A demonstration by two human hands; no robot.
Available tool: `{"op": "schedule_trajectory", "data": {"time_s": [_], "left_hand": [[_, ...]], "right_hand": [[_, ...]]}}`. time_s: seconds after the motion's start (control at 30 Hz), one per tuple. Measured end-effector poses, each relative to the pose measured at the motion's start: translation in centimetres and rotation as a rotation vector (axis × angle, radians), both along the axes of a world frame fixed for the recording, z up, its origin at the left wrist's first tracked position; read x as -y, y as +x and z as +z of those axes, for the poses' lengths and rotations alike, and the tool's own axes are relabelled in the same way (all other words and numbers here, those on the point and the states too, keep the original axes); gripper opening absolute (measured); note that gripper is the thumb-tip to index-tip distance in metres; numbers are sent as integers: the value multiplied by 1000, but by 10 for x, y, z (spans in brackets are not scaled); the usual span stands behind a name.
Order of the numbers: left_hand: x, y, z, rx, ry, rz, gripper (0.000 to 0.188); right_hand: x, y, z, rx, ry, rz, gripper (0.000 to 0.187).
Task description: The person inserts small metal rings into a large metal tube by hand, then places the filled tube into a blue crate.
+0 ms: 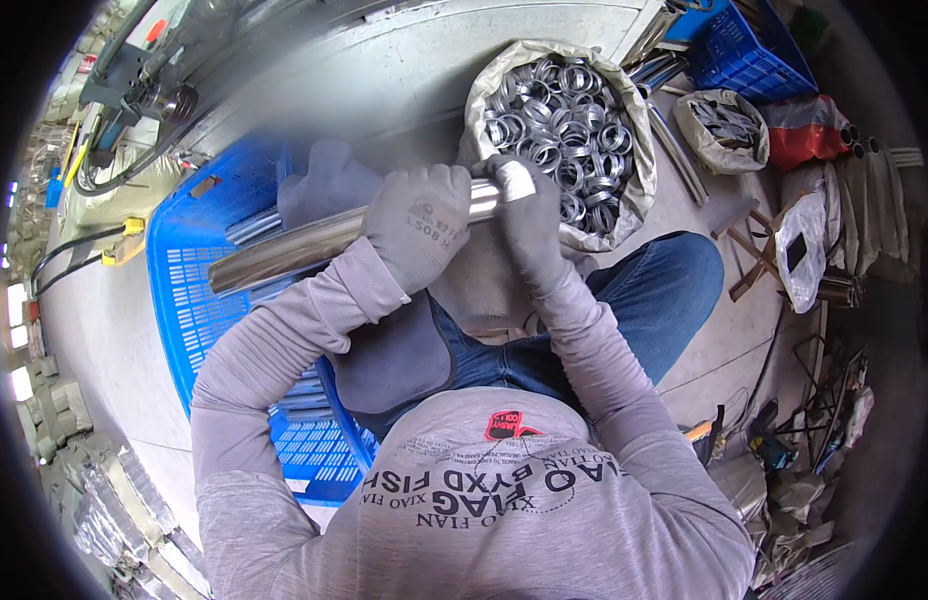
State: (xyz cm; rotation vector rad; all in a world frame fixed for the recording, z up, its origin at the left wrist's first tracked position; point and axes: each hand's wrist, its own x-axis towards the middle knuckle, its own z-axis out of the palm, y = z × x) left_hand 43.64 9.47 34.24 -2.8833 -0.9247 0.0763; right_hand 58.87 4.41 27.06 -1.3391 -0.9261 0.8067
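Observation:
A shiny metal tube (289, 247) lies slantwise in front of me, its left end lower and over the blue basket. My left hand (416, 222), in a grey glove, is wrapped round the tube right of its middle. At the tube's right end my right hand (529, 222), also gloved, is closed on it. A pale, shiny patch shows at the right fingers; I cannot tell whether it is part of the tube or a separate piece. Just beyond the right hand stands a white sack (636, 105) full of metal rings (574, 130).
Under the tube's left part is a large blue plastic basket (174, 290) with several metal tubes in it. A dark pad (394, 360) covers my left thigh. At the back right are a smaller sack (724, 130), a blue crate (749, 60) and a red bag (804, 130).

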Motion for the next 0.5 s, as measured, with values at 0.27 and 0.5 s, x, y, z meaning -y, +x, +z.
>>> {"op": "schedule_trajectory", "data": {"time_s": [0.27, 0.5], "left_hand": [[-3, -9, 28, 452, 203, -253, 60], [-18, -64, -7, 1408, -899, 253, 44]], "right_hand": [[-6, 13, 16, -607, -106, -39, 30], [-20, 61, 3, -926, 91, -24, 28]]}}
